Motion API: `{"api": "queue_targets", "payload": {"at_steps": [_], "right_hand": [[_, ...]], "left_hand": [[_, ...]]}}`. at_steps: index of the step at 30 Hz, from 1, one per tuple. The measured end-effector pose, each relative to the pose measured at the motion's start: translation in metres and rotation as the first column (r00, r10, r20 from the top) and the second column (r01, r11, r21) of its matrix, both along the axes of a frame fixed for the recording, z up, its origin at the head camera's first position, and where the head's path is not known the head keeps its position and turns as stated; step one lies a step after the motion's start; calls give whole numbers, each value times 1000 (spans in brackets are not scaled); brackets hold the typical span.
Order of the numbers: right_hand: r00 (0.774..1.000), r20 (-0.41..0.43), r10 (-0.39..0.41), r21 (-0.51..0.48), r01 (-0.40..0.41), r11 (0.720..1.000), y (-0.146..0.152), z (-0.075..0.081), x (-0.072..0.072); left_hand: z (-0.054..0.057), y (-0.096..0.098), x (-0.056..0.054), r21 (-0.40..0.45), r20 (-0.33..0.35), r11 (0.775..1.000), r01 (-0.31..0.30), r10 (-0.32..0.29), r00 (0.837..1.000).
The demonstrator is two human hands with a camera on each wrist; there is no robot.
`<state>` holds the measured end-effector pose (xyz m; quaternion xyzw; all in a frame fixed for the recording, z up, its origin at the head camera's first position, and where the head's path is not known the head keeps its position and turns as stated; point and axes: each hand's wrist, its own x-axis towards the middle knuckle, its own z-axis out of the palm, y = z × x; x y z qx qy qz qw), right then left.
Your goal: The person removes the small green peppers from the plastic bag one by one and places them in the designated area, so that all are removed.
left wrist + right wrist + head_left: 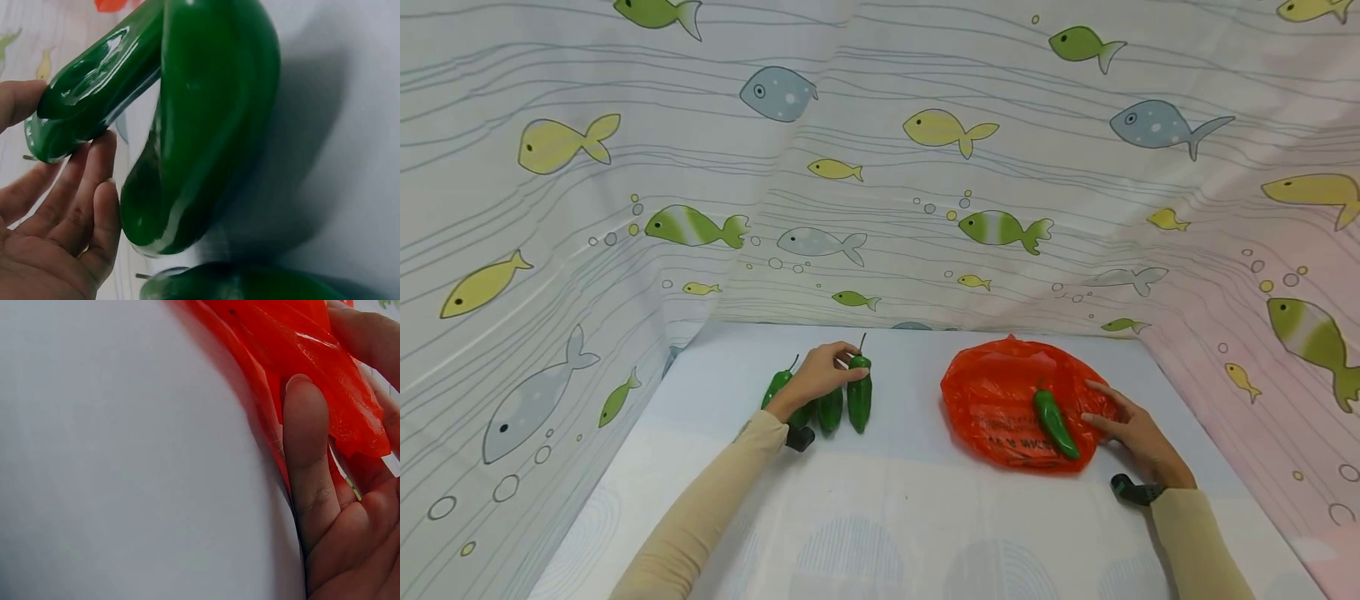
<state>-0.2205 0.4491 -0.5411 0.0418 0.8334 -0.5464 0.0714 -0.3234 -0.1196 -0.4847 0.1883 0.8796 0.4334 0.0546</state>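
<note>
My left hand (820, 375) pinches the top of a green chili pepper (860, 404) between thumb and fingers. The pepper's thin stem points away from me. In the left wrist view, the held pepper (100, 81) lies between thumb and fingertips, with another green pepper (212, 125) close beside the hand. More green peppers (830, 412) lie under and left of that hand, partly hidden by it. On the right, a red plastic bag (985, 400) lies spread out with one green pepper (1056, 423) on it. My right hand (1138, 429) grips the bag's right edge, the red film (312, 362) between thumb and fingers.
The white table (910, 517) has faint arc patterns near its front. A fish-print sheet (880, 192) rises behind it and along both sides. Dark wrist devices (1135, 490) sit on both wrists. Between the peppers and the bag lies a strip of bare tabletop.
</note>
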Motion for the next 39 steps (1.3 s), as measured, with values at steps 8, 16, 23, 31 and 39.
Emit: {"api": "queue_targets", "payload": {"at_steps": [8, 16, 23, 31, 39], "right_hand": [[1000, -11, 0, -3, 0, 1000, 1, -2, 1], [1000, -18, 3, -12, -3, 1000, 0, -2, 1], [1000, -15, -5, -21, 5, 1000, 0, -1, 1], [1000, -22, 5, -20, -5, 1000, -1, -1, 1], [1000, -23, 6, -17, -6, 1000, 0, -2, 0]], "left_hand": [[-3, -3, -5, -45, -14, 999, -14, 13, 1000], [-8, -4, -9, -177, -67, 984, -36, 24, 997], [-11, -3, -12, -256, -93, 965, -58, 35, 995], [-12, -4, -13, -232, -87, 971, -53, 33, 996], [-14, -7, -12, -191, -93, 981, -25, 7, 996]]}}
